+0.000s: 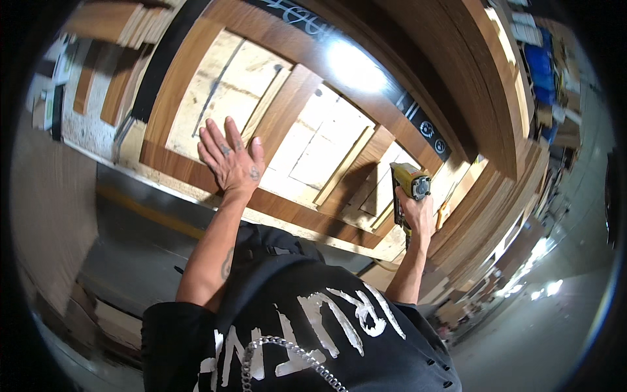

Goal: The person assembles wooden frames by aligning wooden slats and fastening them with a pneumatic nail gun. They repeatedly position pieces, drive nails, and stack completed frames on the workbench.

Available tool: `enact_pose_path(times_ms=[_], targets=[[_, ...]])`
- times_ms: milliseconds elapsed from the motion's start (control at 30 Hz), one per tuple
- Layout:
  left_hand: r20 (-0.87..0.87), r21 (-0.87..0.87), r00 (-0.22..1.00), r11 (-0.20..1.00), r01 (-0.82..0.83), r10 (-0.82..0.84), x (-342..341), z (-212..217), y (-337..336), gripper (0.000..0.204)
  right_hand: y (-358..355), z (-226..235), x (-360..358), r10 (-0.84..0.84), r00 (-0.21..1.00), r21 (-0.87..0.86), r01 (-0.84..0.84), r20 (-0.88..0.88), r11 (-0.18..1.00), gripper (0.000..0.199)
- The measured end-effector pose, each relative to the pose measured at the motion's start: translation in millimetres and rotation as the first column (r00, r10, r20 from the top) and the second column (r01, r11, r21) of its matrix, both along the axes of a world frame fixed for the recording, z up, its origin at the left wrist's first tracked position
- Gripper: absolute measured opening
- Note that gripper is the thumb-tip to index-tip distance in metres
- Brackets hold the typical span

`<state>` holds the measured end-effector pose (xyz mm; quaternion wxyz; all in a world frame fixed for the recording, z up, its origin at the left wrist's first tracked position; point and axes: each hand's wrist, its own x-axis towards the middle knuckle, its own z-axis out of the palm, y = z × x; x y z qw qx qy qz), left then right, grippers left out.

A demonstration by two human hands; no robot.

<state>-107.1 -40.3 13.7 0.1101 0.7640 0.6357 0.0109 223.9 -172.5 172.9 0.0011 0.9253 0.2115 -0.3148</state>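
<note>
Just right of the frame's centre, the right hand [418, 215] is wrapped around a yellow nail gun [408, 189], its nose against the wooden door frame [287, 111]. Left of centre, the left hand [232, 160] presses flat, fingers spread, on the frame's lower rail.

Stacked wooden boards [503, 85] at right, grey concrete floor [555, 326], bright light glare [356, 65], cluttered blue shelves [539, 65]

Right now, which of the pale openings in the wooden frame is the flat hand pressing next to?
The leftmost pale opening. The left hand lies flat on the brown frame rail at its lower right corner, while the right hand holds the yellow nail gun by the far-right opening.
</note>
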Motion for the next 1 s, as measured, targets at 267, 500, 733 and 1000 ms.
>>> enact_pose_path(times_ms=[267,500,733,1000], targets=[[-0.085,0.072,0.996,0.997,0.003,0.003,3,-9,-5,0.072,-47,-38,29,-0.160,0.978,0.140,0.178,-0.134,0.974,0.040],[-0.077,0.084,0.997,0.996,0.009,-0.003,6,-11,-5,0.072,-60,-45,45,-0.021,0.994,0.162,0.039,-0.112,0.986,0.037],[-0.081,0.107,0.996,0.994,-0.034,0.043,5,-11,-7,0.070,-32,-26,42,0.180,0.979,0.020,-0.179,-0.095,0.984,0.035],[-0.038,0.119,0.998,0.992,-0.044,0.048,1,-7,-3,0.071,99,-7,-17,0.393,0.894,0.466,-0.260,-0.215,0.846,0.036]])
